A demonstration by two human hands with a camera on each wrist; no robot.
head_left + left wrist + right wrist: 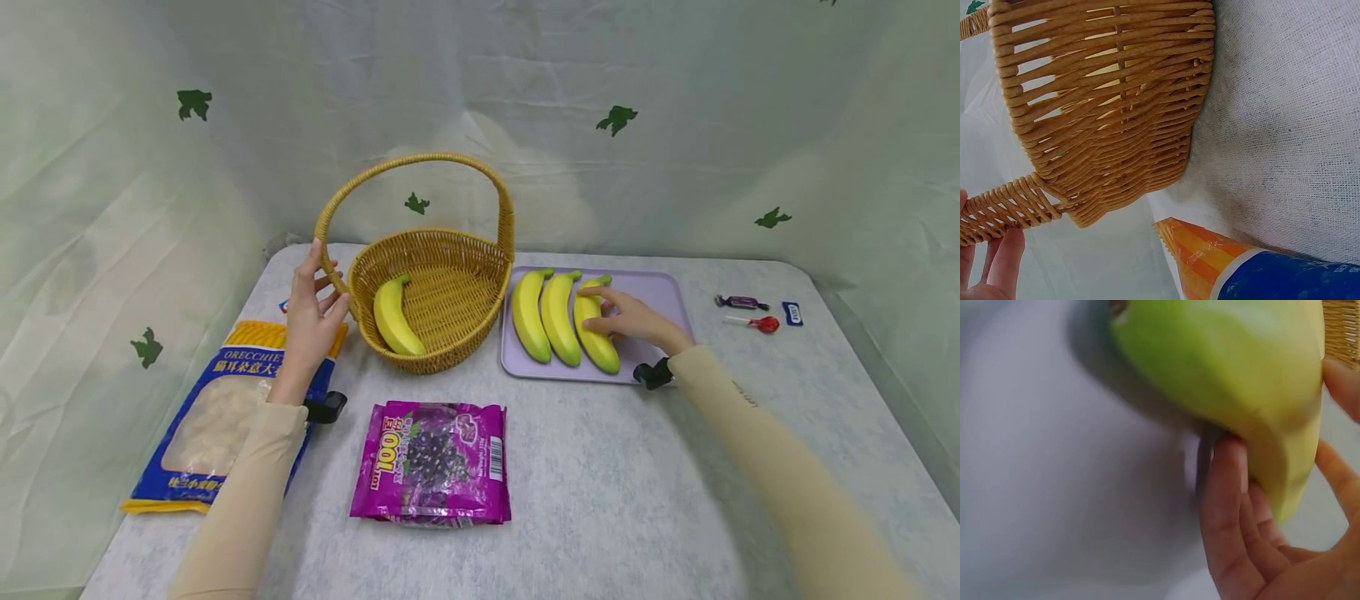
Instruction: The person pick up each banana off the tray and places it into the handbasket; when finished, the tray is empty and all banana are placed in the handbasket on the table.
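Gripping the rightmost banana on the lilac tray, the right hand has its thumb on one side and its fingers on the other. That banana lies on the tray's middle; two more, the middle banana and the leftmost banana, lie to its left, between it and the wicker basket. The basket stands just beside the tray and holds one banana of its own, while its arched handle rises above the rim. Well apart from the right, the left hand holds the handle's left side low down. Under the left forearm lies a blue-and-yellow orecchiette bag (the sleeve covers part of it). A purple grape-candy bag lies in front of the basket. Right of the tray are a twist-wrapped candy, a red lollipop and a small blue packet. A pale curtain with green leaf shapes hangs behind.
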